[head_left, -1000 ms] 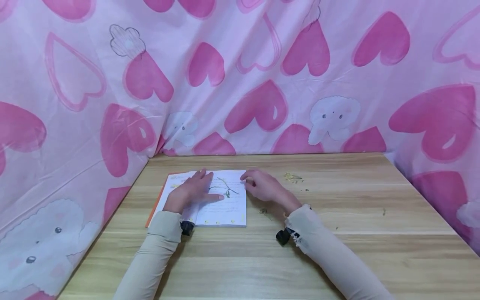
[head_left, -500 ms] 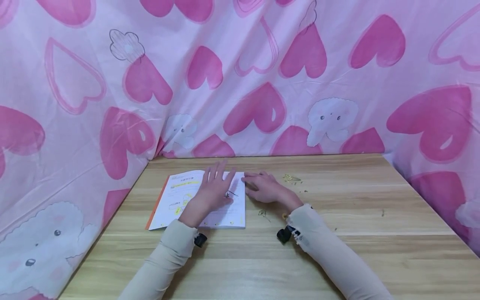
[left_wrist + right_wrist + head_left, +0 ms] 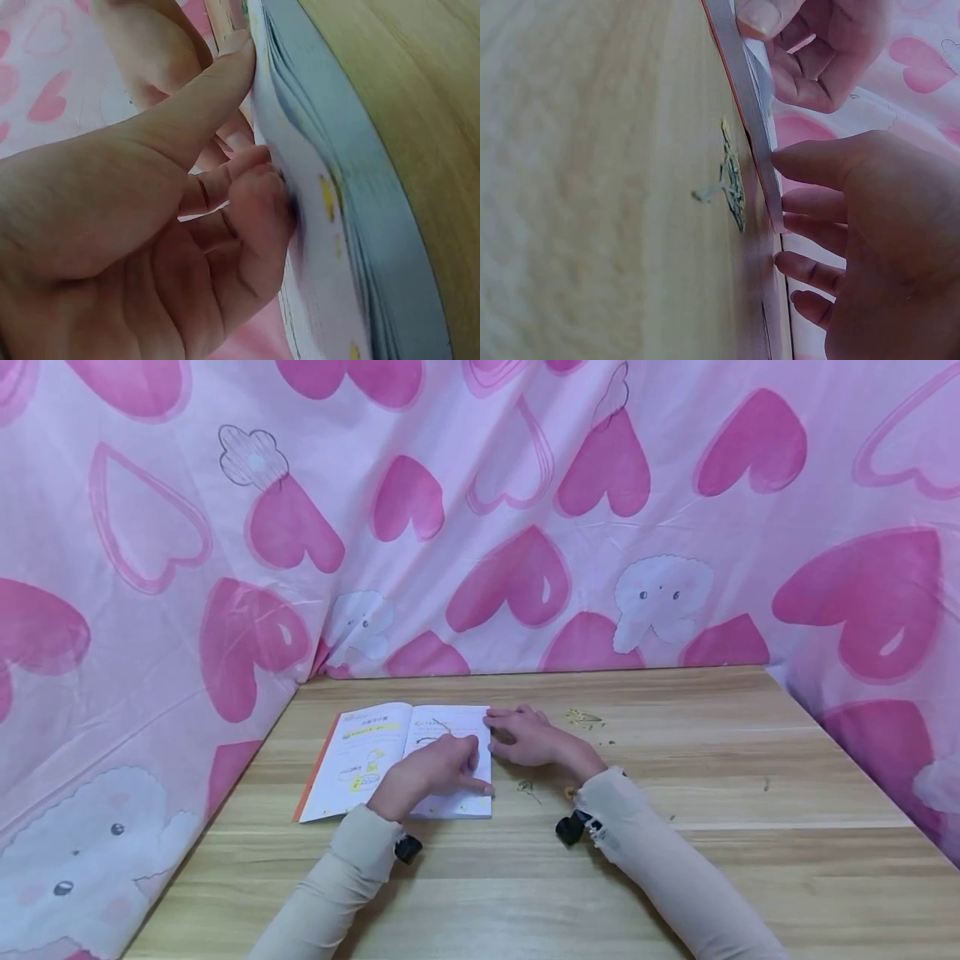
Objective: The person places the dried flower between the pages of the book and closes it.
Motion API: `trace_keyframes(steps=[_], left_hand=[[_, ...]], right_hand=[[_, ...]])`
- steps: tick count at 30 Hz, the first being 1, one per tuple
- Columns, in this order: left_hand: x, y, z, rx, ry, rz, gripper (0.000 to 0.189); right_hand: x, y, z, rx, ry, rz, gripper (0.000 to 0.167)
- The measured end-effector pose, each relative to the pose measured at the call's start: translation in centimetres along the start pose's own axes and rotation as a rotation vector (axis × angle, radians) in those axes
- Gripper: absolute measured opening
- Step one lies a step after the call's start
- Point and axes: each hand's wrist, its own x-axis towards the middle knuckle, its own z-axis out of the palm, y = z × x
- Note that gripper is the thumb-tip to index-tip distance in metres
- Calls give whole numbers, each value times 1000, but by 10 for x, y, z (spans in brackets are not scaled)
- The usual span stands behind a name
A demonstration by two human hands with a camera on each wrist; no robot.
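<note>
An open book (image 3: 393, 752) with an orange cover edge lies on the wooden table. My left hand (image 3: 435, 768) is over the right page, fingers curled against the paper. Its thumb (image 3: 225, 71) reaches the fore-edge, where the page (image 3: 300, 161) bulges away from those beneath. Thin sprigs (image 3: 442, 727) lie on this page, partly hidden by the left hand. At the upper right corner, my right hand (image 3: 532, 739) touches the book's edge, its fingers loosely bent. In the right wrist view its thumb (image 3: 810, 161) rests against the page block.
A small dried sprig (image 3: 528, 789) lies on the table right of the book, with a yellow bloom (image 3: 570, 792) near the right wrist. Farther back is a yellowish plant clump (image 3: 583, 718) with scattered bits. Pink heart-patterned cloth (image 3: 510, 577) surrounds the table.
My left hand has moved from the book's middle toward the right page's edge, first spread, then with its fingers curled. The left page is uncovered. My right hand stays at the corner.
</note>
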Motion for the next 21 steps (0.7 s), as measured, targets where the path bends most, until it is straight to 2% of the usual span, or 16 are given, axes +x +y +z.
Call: trace_keyframes(steps=[5,10,16,21], left_hand=[[1,-2,-1,-42,-32,-7,40],[2,-2,-2,-116,-56,15,34],[2,1,-3,-142,-34,25,41],[-1,2,-10,-92,11,80,20]], right_hand=[[0,1,0,14,2,-1,60],[1,2,1,36,5,3,61],[4,5,2,75,69,-21,53],[6,5,1,101,98,-25,53]])
